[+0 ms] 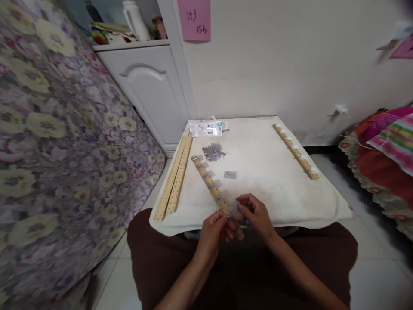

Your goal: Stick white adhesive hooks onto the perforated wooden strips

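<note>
A perforated wooden strip [208, 181] lies slanted across the front of the cloth-covered table, with several small translucent cards fixed along it. My left hand [217, 226] is at the strip's near end, its thumb and fingers pinched on something small that I cannot make out. Just to the right, my right hand [254, 213] has its thumb and index finger close together beside a faint translucent piece; whether it grips the piece is unclear. A single grey card [230, 174] with a small metal part lies ahead of the hands. Beyond the strip is a pile of similar cards [213, 152].
Two bare perforated strips [176, 176] lie along the left side of the table [258, 150]. Clear packaging [204, 128] rests at the back left. Another strip [295, 150] with white pieces is at the right. A floral curtain [64, 129] hangs at the left.
</note>
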`<action>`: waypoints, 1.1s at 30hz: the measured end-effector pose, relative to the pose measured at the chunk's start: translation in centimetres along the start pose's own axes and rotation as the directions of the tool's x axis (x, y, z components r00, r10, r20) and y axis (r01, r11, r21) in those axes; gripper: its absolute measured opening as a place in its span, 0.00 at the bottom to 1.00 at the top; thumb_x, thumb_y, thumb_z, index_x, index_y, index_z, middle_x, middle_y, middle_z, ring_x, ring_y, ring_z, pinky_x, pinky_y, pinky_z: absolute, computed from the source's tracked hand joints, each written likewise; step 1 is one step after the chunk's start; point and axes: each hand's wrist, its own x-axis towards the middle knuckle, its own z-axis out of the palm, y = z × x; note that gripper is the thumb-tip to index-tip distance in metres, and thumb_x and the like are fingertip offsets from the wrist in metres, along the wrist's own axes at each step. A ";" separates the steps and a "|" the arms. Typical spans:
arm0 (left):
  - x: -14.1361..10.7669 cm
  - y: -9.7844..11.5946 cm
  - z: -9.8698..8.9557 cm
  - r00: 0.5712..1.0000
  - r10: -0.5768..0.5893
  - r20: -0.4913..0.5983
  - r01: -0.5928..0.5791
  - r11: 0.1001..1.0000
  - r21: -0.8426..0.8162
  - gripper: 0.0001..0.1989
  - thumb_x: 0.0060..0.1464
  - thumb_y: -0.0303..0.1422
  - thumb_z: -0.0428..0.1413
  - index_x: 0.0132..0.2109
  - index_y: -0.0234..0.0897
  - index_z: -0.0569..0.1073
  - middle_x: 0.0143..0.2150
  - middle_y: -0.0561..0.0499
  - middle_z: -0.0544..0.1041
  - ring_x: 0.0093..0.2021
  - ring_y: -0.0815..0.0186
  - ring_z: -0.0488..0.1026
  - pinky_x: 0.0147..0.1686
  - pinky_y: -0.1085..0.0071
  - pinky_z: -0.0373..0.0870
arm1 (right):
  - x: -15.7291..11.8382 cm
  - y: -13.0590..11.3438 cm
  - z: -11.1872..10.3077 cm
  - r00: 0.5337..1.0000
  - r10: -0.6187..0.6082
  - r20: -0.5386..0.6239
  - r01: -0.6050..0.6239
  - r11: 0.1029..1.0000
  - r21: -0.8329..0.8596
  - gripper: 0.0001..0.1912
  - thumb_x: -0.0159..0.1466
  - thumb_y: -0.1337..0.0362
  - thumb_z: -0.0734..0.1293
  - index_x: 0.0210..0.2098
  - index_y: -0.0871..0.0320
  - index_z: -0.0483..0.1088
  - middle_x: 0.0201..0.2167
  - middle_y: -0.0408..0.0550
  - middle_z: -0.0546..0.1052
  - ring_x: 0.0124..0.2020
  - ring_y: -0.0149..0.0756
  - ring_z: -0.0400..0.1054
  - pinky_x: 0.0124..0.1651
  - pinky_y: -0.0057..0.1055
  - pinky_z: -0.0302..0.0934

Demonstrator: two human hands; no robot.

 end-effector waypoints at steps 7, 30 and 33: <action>0.0 -1.1 -1.3 0.999 0.032 0.019 -0.034 0.985 0.169 0.14 0.44 0.41 0.60 0.31 0.36 0.68 0.22 0.56 0.75 0.15 0.75 0.66 0.15 0.80 0.56 | 0.0 0.8 0.2 0.999 0.002 0.047 0.006 0.985 -0.170 0.08 0.58 0.64 0.64 0.38 0.55 0.69 0.25 0.40 0.72 0.23 0.30 0.63 0.24 0.25 0.58; 1.9 -2.8 -2.1 0.998 0.059 -0.027 -0.045 0.927 0.373 0.14 0.52 0.43 0.54 0.27 0.38 0.64 0.15 0.60 0.70 0.10 0.77 0.58 0.12 0.80 0.47 | 0.8 1.6 0.1 0.994 0.086 0.060 -0.063 0.947 -0.315 0.08 0.59 0.64 0.62 0.38 0.57 0.67 0.24 0.39 0.70 0.20 0.28 0.66 0.24 0.26 0.62; 1.9 -2.9 -2.1 0.997 0.066 -0.035 -0.047 0.921 0.386 0.15 0.52 0.43 0.53 0.27 0.38 0.63 0.15 0.60 0.68 0.10 0.77 0.57 0.12 0.80 0.47 | 0.8 1.7 0.2 0.995 0.080 0.057 -0.056 0.940 -0.335 0.09 0.58 0.63 0.64 0.39 0.56 0.67 0.23 0.39 0.70 0.21 0.29 0.66 0.25 0.26 0.62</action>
